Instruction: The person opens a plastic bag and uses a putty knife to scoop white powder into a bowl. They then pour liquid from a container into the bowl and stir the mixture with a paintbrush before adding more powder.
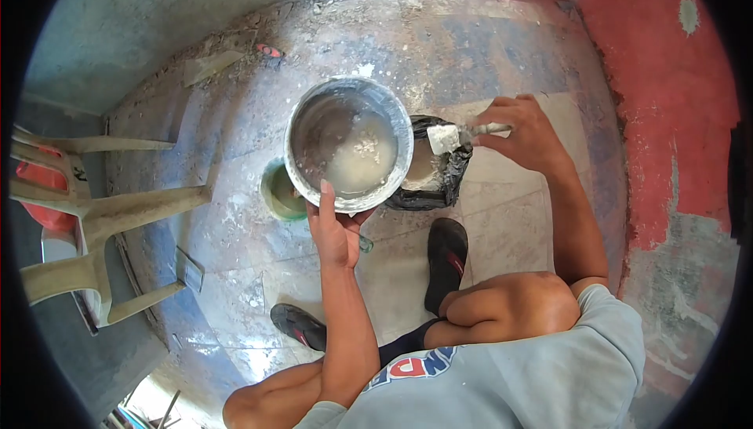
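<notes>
My left hand grips a round metal pot from its near side, thumb on the rim and fingers underneath. Cloudy water lies in the pot, with a small clump of pale powder in it. My right hand is closed around the handle of a putty knife, its blade coated white. The blade is over an open black plastic bag, just right of the pot. Greyish-white powder shows inside the bag. Partly hidden behind the pot is a green tub with murky contents.
A plastic chair lies on its side at the left, near a red object. A small red item rests on the dusty tiled floor. A red-painted wall runs along the right. My shoes are close by the bag.
</notes>
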A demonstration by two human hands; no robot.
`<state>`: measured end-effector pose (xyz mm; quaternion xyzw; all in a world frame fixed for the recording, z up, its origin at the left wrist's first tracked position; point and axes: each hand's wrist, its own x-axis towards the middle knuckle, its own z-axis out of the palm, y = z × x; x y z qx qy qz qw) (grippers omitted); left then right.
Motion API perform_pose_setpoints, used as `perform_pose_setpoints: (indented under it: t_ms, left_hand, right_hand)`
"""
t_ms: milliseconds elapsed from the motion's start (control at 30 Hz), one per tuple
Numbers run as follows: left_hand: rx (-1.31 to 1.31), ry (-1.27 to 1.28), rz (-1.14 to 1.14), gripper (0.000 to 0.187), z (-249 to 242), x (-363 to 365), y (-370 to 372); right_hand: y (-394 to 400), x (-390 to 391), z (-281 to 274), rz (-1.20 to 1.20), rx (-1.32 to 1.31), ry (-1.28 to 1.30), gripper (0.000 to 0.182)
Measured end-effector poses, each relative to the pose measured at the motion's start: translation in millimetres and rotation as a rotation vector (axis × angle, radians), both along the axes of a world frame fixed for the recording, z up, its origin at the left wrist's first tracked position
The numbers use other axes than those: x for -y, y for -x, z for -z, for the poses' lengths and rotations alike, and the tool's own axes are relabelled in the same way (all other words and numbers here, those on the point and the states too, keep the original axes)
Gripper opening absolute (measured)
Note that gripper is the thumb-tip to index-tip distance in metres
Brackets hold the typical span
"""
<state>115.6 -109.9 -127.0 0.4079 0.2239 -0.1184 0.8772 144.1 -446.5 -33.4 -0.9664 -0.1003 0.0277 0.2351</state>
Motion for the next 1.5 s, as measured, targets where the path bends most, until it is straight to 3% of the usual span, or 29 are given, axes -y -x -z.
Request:
perform_pose_setpoints:
  t_ms: [233, 667, 1100, 1500]
  left_hand:
    - [0.013, 0.016, 0.065, 0.056, 1, 6, 2]
    - [0.001, 0.064, 0.067, 0.057, -1, 11, 5]
    - [0.007, 0.068, 0.066, 0.055, -3, 10, 5]
    - [0.01, 0.082, 0.058, 0.056, -3, 9, 4]
  right_hand:
    - [-15, -52, -23, -0.108, 0.138, -0.004, 0.031]
    - [-13, -82, 10, -0.217, 0.171, 0.068, 0.027]
    - [-18, -75, 8, -0.11, 0.131, 0.044, 0.022]
    - [-16, -63, 15, -0.056, 0.374, 0.138, 0.028]
